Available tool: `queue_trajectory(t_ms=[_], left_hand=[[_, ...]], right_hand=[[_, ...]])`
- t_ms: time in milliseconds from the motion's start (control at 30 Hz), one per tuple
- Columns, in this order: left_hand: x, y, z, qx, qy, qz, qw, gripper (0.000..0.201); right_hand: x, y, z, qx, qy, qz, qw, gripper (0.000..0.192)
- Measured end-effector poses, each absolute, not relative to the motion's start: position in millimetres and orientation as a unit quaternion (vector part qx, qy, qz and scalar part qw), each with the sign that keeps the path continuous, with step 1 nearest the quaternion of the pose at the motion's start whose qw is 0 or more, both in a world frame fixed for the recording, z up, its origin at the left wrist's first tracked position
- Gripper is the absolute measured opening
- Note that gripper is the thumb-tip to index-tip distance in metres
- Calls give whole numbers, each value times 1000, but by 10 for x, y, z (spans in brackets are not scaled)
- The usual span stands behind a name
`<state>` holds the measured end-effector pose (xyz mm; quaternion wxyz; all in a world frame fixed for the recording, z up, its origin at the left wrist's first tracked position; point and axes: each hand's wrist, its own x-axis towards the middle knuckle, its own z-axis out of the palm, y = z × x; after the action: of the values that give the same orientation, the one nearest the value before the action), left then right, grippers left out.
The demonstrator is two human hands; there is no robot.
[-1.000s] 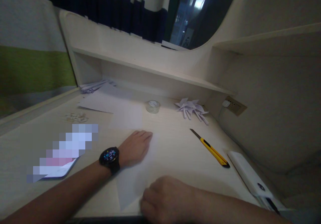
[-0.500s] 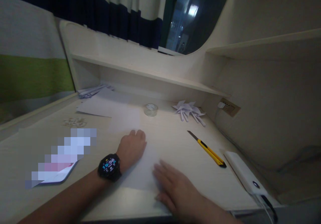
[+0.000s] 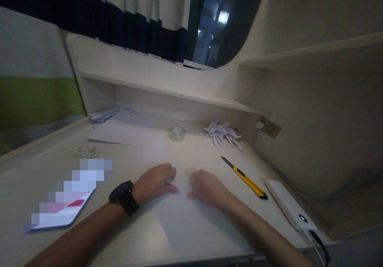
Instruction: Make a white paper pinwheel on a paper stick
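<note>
A sheet of white paper (image 3: 182, 223) lies on the desk under and in front of my hands, one corner pointing towards the desk's front edge. My left hand (image 3: 156, 182), with a black watch (image 3: 124, 197) on its wrist, is at the paper's left side. Its fingers are bent and its thumb stands apart from them, with nothing visible between. Across a small gap, my right hand (image 3: 209, 187) is over the paper's upper right part. Motion smears its curled fingertips, so I cannot tell whether they pinch the paper.
A yellow utility knife (image 3: 247, 181), its blade out, lies right of my right hand. Behind are a tape roll (image 3: 176, 134), paper pinwheels (image 3: 220, 131) and paper sheets (image 3: 119, 129). A phone (image 3: 66, 215) is at left, a white power bank (image 3: 287, 203) at right.
The paper has turned so a corner points towards me. My right hand has moved forward from the near side and curled its fingers. My left hand has rolled, its thumb now showing.
</note>
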<state>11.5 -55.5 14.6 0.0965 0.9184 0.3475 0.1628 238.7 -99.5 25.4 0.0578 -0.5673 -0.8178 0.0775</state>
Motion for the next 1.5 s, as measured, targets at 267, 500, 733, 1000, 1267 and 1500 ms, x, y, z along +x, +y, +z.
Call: queue_trajectory(t_ms=[267, 500, 733, 1000, 1267, 1500], left_hand=[[83, -476, 150, 907, 356, 193, 113, 24], [-4, -321, 326, 712, 468, 449, 269, 30], [193, -497, 350, 479, 482, 586, 442, 35], [370, -583, 308, 506, 399, 525, 556, 41], [84, -443, 386, 559, 428, 474, 529, 30], [16, -377, 294, 614, 429, 368, 550, 29]], right_hand=[[2366, -654, 313, -560, -811, 157, 61, 28], [2517, -522, 228, -561, -577, 290, 518, 78], [2167, -670, 55, -379, -455, 609, 527, 62], [2194, -649, 68, -435, -497, 533, 529, 43], [2587, -552, 102, -454, -597, 522, 408, 40], [2589, -532, 48, -443, -568, 537, 440, 39]])
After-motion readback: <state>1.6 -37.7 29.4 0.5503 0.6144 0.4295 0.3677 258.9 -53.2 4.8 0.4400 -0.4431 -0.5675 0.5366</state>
